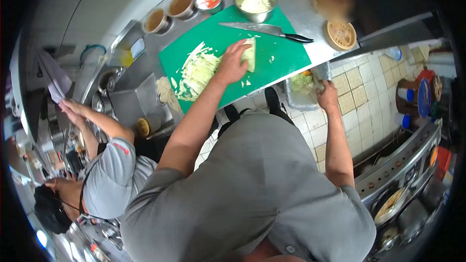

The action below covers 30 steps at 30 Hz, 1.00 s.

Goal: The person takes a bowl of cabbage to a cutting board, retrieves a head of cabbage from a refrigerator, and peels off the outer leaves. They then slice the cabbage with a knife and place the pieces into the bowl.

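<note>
Cabbage point(250, 56) is clasped by the left hand point(233, 62); the right hand's point(328, 96) hold is unclear.

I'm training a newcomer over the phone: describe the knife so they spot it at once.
Start from the big green cutting board. Near its far edge, just in front of the metal bowl, lies the knife, blade pointing left. Unlike the pale cut vegetable, it has a black handle, jutting past the board's right edge.

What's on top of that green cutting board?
On the board: a heap of pale vegetable shreds, a pale cut piece against the left hand, a knife, scraps. A metal bowl overlaps its far edge. What lies beneath heap and hand is hidden.
</note>
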### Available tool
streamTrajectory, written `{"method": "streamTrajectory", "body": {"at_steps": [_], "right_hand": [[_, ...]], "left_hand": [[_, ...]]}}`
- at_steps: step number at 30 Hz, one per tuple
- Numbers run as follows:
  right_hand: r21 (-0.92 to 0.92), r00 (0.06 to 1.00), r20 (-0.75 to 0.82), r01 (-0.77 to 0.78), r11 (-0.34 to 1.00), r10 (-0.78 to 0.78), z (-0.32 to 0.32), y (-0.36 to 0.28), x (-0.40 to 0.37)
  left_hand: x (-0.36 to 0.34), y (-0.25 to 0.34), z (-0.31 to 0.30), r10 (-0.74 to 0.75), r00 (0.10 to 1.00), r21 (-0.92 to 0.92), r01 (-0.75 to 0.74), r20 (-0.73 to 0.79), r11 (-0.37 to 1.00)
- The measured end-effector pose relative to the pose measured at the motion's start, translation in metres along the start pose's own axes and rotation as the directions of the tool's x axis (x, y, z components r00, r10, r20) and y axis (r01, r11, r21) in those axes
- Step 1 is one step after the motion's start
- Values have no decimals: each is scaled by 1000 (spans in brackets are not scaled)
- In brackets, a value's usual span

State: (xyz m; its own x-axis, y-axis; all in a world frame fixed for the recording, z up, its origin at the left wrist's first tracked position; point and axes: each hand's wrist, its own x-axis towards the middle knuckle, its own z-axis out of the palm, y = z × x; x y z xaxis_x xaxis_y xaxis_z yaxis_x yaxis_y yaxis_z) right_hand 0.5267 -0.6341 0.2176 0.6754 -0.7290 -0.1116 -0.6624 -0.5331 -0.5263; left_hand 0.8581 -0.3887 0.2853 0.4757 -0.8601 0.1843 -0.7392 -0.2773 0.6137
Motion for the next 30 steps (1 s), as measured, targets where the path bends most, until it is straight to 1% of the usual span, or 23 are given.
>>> {"method": "streamTrajectory", "body": {"at_steps": [1, 2, 4, 5, 6, 7, 8, 9, 10, 11, 12, 14, 15, 16, 17, 18, 19, 21, 22, 24, 25, 27, 30], "right_hand": [[-28, 992, -111, 52, 998, -55, -5, -4, 11], [-59, 969, -225, 94, 994, -105, -11, -9, 22], [-44, 900, -343, 270, 962, -268, -24, -59, 56], [30, 892, -322, 345, 938, -318, -25, -83, 75], [8, 856, -318, 432, 902, -407, -19, -99, 96], [-15, 838, -281, 483, 876, -467, -11, -114, 114], [-34, 850, -182, 497, 867, -495, -8, -127, 127], [-32, 847, -186, 501, 865, -498, -4, -139, 129], [-170, 893, -35, 437, 883, -449, -2, -149, 130], [-315, 926, 101, 377, 871, -364, -2, -154, 133], [-320, 929, 92, 369, 873, -359, -6, -155, 134], [-334, 896, 209, 442, 833, -391, -9, -151, 123], [-339, 897, 217, 438, 832, -384, -9, -150, 116], [-289, 889, 330, 414, 863, -316, -9, -148, 107], [-241, 862, 442, 379, 893, -247, -9, -146, 97], [-143, 860, 434, 362, 921, -270, -8, -142, 86], [-150, 863, 433, 353, 924, -260, -7, -140, 78], [-41, 872, 456, 218, 975, -176, -17, -149, 57], [-56, 873, 458, 215, 975, -167, -21, -149, 50], [-12, 863, 458, 244, 970, -211, -24, -149, 41], [-15, 859, 470, 239, 971, -204, -26, -148, 37], [-64, 862, 448, 296, 953, -238, -34, -147, 27], [-100, 852, 478, 292, 951, -211, -49, -151, 23]], "left_hand": [[5, 4, 6, 28, 1000, 38, -27, -12, 999], [12, 13, 12, 18, 1000, 43, -17, -21, 999], [21, 29, 19, -103, 994, 179, 106, -27, 978], [22, 27, 22, -105, 994, 182, 108, -29, 977], [22, 23, 27, -103, 991, 166, 116, -82, 979], [22, 19, 33, -100, 985, 150, 121, -139, 981], [17, 11, 38, -99, 984, 155, 121, -146, 980], [9, -1, 42, -52, 975, 95, 74, -215, 993], [3, -11, 46, -9, 959, 37, 20, -282, 999], [0, -15, 49, 0, 959, 38, 11, -282, 999], [-4, -16, 51, 14, 949, 21, -8, -315, 1000], [-7, -15, 58, 12, 921, -11, -18, -390, 1000], [-6, -13, 60, 5, 922, -22, -14, -387, 1000], [-4, -13, 61, 12, 917, -1, -14, -398, 1000], [-2, -10, 61, 19, 913, 20, -12, -408, 1000], [2, -9, 60, 19, 909, 10, -17, -416, 1000], [9, -9, 58, 20, 911, 0, -22, -412, 1000], [15, -13, 63, -7, 919, 15, 14, -394, 1000], [18, -16, 66, 1, 906, 37, 16, -424, 999], [21, -15, 72, 10, 890, 46, 12, -455, 999], [17, -14, 74, 22, 880, 66, 11, -475, 998], [17, -12, 72, -13, 890, 40, 35, -456, 999], [21, -14, 70, -6, 884, 23, 19, -467, 1000]]}}
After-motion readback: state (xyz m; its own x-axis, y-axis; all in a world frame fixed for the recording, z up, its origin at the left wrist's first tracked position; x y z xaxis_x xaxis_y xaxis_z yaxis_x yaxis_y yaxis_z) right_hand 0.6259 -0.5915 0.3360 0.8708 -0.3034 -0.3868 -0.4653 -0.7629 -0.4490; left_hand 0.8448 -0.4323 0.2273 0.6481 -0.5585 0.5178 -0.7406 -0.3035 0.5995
